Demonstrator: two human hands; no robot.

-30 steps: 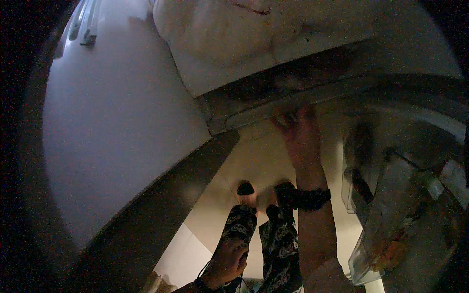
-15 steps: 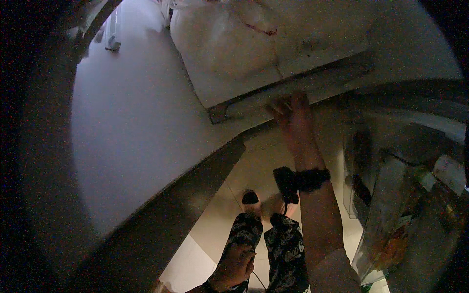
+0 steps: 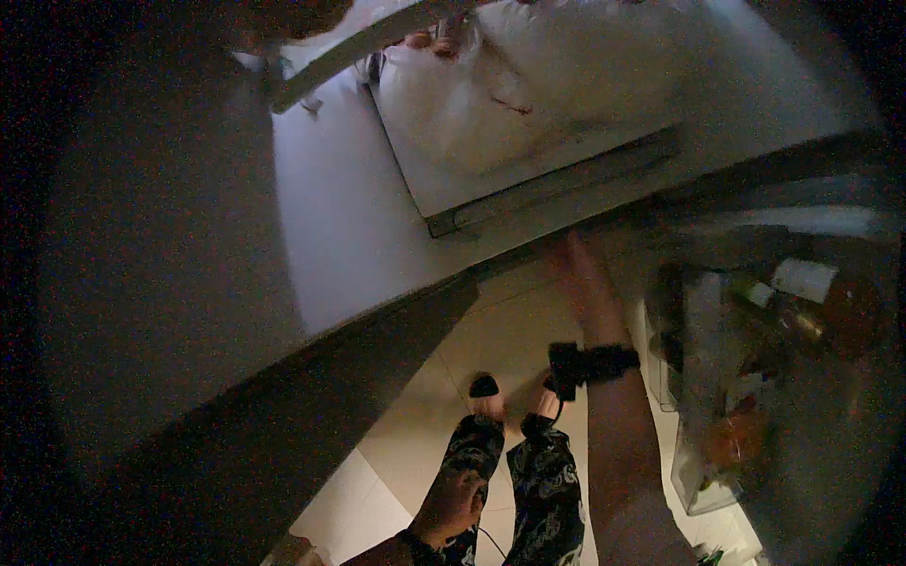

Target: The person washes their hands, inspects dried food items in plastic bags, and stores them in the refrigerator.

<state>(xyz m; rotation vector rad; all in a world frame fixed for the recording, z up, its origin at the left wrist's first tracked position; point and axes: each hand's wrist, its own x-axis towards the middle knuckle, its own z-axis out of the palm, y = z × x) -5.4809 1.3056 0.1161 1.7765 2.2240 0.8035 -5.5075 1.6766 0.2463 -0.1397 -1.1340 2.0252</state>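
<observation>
My right hand [image 3: 572,257], dim and smeared by motion, is at the front edge of a white surface [image 3: 359,255]. Its fingers do not show clearly, and nothing can be made out in it. Just beyond lies a flat, pale, drawer-like container [image 3: 557,177] with a dark slot along its front. On top rests a whitish, translucent plastic bag [image 3: 472,104] with a thin reddish strip; its contents are unclear. Down by my left thigh hangs my left hand [image 3: 460,502], fingers curled in loosely, with no object visible in it.
Clear bins [image 3: 703,472] holding packets and orange and white things stand close on the right. A pale curved bar [image 3: 344,52] crosses the upper left, near small brownish round things [image 3: 444,45]. Light floor tiles [image 3: 396,443] lie below, around my feet.
My right hand has drawn back toward me, from the container's front to the edge of the white surface. The view has shifted, bringing the curved bar in. My left hand still hangs down.
</observation>
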